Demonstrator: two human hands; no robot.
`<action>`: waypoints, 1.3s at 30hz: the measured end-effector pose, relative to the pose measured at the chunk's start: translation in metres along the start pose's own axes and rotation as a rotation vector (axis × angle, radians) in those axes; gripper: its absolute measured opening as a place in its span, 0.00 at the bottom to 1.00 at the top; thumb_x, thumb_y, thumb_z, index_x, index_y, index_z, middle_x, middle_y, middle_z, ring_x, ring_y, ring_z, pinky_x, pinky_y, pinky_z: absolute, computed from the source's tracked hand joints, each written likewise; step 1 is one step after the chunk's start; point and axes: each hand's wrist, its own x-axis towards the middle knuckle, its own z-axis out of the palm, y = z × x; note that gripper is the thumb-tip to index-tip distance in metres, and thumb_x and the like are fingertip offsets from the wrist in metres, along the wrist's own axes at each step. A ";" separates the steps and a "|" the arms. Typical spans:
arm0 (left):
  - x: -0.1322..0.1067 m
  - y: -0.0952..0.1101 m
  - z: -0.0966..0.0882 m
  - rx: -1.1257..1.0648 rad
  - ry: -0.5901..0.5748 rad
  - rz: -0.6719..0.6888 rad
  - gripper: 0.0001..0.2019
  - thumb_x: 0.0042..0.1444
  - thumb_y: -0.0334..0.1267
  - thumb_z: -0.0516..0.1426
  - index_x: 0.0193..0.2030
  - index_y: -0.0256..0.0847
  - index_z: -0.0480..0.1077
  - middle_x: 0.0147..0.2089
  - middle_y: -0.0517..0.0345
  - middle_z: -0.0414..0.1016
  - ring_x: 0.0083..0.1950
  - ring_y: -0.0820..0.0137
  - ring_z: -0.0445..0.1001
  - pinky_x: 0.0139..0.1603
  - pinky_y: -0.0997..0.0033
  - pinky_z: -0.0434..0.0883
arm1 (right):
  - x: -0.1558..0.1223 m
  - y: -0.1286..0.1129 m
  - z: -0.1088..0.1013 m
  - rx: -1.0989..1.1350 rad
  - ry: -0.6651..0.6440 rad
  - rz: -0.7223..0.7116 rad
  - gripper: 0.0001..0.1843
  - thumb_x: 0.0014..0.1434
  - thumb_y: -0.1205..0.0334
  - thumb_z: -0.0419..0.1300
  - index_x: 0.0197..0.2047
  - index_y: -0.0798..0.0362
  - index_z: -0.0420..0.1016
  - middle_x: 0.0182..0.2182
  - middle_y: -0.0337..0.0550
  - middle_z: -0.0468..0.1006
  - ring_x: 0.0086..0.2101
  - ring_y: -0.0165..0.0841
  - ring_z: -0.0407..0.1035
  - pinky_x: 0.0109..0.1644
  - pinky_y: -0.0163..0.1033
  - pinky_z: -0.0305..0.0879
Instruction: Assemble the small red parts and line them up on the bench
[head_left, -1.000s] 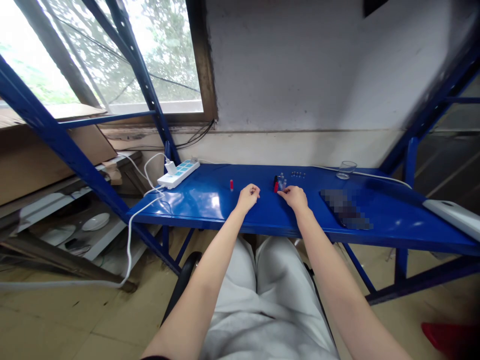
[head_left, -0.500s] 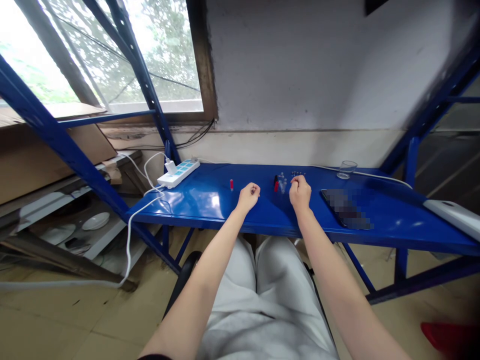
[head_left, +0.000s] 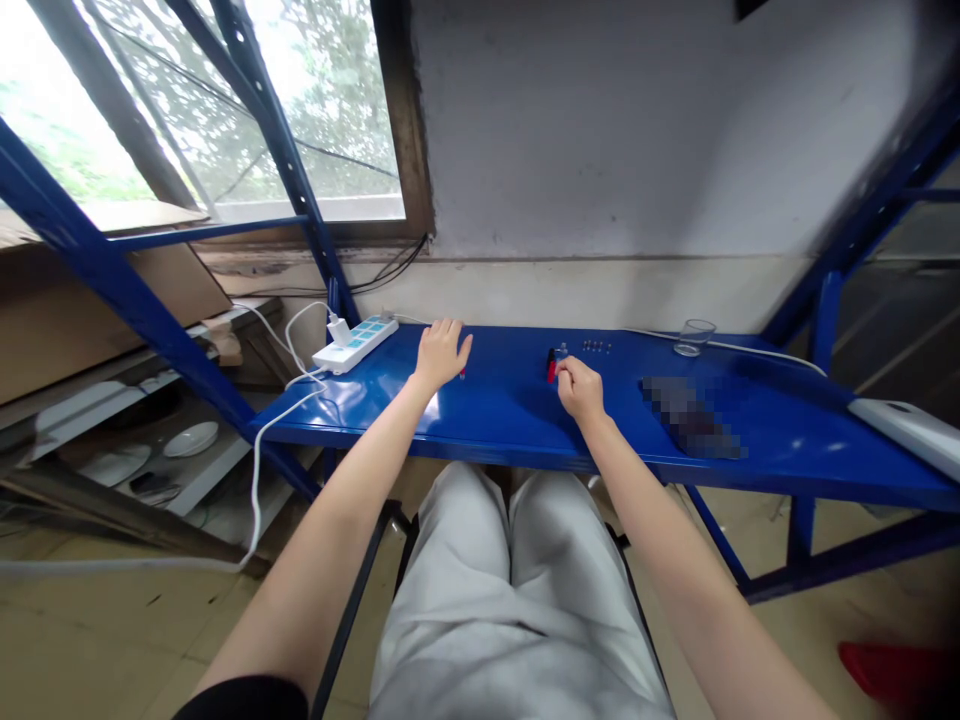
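Two bare hands, well apart, over glossy smooth blue tabletop [head_left: 491, 410]. Right of white oblong power strip [head_left: 355, 345]: left hand [head_left: 442, 352], fingers extended, thumb splayed, partly hiding small red cylinder [head_left: 463, 373]. Farther right of strip: tight cluster of red, black and clear pieces [head_left: 553, 366], then right hand [head_left: 581, 388], curled, contents impossible to make out. Farthest right of strip: clear round glass [head_left: 694, 338].

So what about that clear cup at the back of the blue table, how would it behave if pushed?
The clear cup is probably stiff, since it holds a rounded shape. It would likely slide easily, as the blue table looks glossy. It may be fragile: it looks like glass, though clear plastic is possible.
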 end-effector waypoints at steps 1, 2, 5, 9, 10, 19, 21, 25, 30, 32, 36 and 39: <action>-0.001 -0.006 0.001 0.058 -0.054 0.019 0.19 0.58 0.46 0.45 0.47 0.35 0.65 0.45 0.41 0.69 0.50 0.56 0.64 0.51 0.58 0.57 | 0.000 0.000 0.001 -0.005 -0.011 -0.018 0.15 0.55 0.67 0.40 0.28 0.52 0.67 0.27 0.43 0.71 0.29 0.30 0.64 0.35 0.32 0.58; -0.004 -0.010 0.002 0.106 -0.101 0.035 0.20 0.58 0.47 0.45 0.48 0.34 0.64 0.44 0.40 0.69 0.49 0.56 0.65 0.50 0.59 0.57 | 0.000 -0.001 0.002 -0.009 -0.023 -0.032 0.15 0.55 0.67 0.40 0.28 0.52 0.67 0.27 0.43 0.71 0.29 0.30 0.64 0.35 0.32 0.57; -0.011 -0.016 0.008 0.184 -0.178 0.044 0.23 0.59 0.49 0.43 0.50 0.32 0.63 0.41 0.39 0.70 0.46 0.55 0.67 0.48 0.60 0.58 | 0.000 -0.003 0.002 -0.025 -0.058 -0.050 0.15 0.55 0.67 0.40 0.29 0.52 0.67 0.29 0.44 0.72 0.30 0.31 0.65 0.34 0.32 0.57; -0.019 -0.015 0.016 0.139 -0.218 0.001 0.22 0.60 0.47 0.42 0.50 0.32 0.62 0.38 0.40 0.71 0.45 0.58 0.68 0.45 0.64 0.60 | 0.000 -0.004 0.002 -0.054 -0.097 -0.054 0.16 0.56 0.67 0.40 0.30 0.52 0.68 0.29 0.44 0.72 0.29 0.31 0.65 0.33 0.32 0.57; -0.020 -0.015 0.017 0.126 -0.233 -0.008 0.21 0.60 0.46 0.42 0.49 0.33 0.63 0.37 0.42 0.72 0.44 0.59 0.69 0.45 0.65 0.60 | 0.000 -0.004 0.002 -0.058 -0.101 -0.062 0.16 0.56 0.67 0.40 0.30 0.52 0.68 0.28 0.44 0.72 0.29 0.31 0.64 0.33 0.32 0.57; -0.021 -0.015 0.034 -0.152 -0.258 -0.197 0.10 0.57 0.34 0.46 0.34 0.40 0.68 0.31 0.52 0.73 0.32 0.67 0.70 0.34 0.72 0.61 | -0.001 -0.005 0.004 -0.075 -0.117 -0.103 0.17 0.57 0.66 0.40 0.31 0.52 0.69 0.28 0.44 0.72 0.28 0.31 0.63 0.32 0.32 0.56; -0.019 -0.009 0.039 -0.340 -0.155 -0.301 0.10 0.57 0.35 0.47 0.34 0.40 0.68 0.27 0.55 0.72 0.29 0.70 0.69 0.32 0.73 0.61 | -0.001 -0.005 0.005 -0.075 -0.114 -0.122 0.17 0.57 0.66 0.40 0.30 0.52 0.69 0.28 0.44 0.72 0.27 0.30 0.63 0.31 0.32 0.55; -0.018 0.015 0.051 -0.756 0.014 -0.457 0.12 0.58 0.38 0.46 0.36 0.37 0.69 0.25 0.56 0.72 0.23 0.75 0.65 0.29 0.75 0.62 | -0.001 -0.006 0.007 -0.077 -0.114 -0.157 0.17 0.57 0.67 0.40 0.31 0.53 0.69 0.28 0.44 0.72 0.26 0.29 0.62 0.31 0.32 0.55; -0.029 0.037 0.061 -1.063 -0.009 -0.549 0.14 0.57 0.42 0.49 0.41 0.34 0.69 0.33 0.49 0.76 0.23 0.77 0.65 0.24 0.77 0.61 | -0.001 -0.011 0.006 -0.097 -0.187 -0.162 0.16 0.57 0.66 0.41 0.34 0.52 0.69 0.32 0.44 0.73 0.29 0.30 0.65 0.32 0.32 0.55; -0.034 0.039 0.060 -1.119 -0.041 -0.553 0.15 0.56 0.44 0.50 0.42 0.34 0.69 0.34 0.49 0.76 0.23 0.77 0.66 0.23 0.77 0.59 | -0.001 -0.015 0.004 -0.087 -0.211 -0.162 0.15 0.58 0.65 0.41 0.36 0.52 0.69 0.34 0.44 0.74 0.30 0.30 0.66 0.33 0.32 0.56; -0.041 0.040 0.057 -1.192 -0.103 -0.539 0.16 0.55 0.46 0.51 0.42 0.35 0.69 0.36 0.49 0.77 0.23 0.78 0.67 0.22 0.78 0.58 | -0.002 -0.025 0.004 -0.075 -0.255 -0.137 0.16 0.61 0.57 0.43 0.44 0.51 0.68 0.38 0.44 0.74 0.33 0.32 0.68 0.33 0.33 0.56; -0.043 0.042 0.055 -1.239 -0.177 -0.522 0.17 0.55 0.46 0.52 0.42 0.35 0.69 0.37 0.49 0.77 0.23 0.79 0.67 0.23 0.79 0.59 | -0.001 -0.028 0.006 -0.095 -0.310 -0.110 0.18 0.62 0.51 0.43 0.45 0.51 0.67 0.38 0.44 0.74 0.33 0.33 0.68 0.32 0.33 0.55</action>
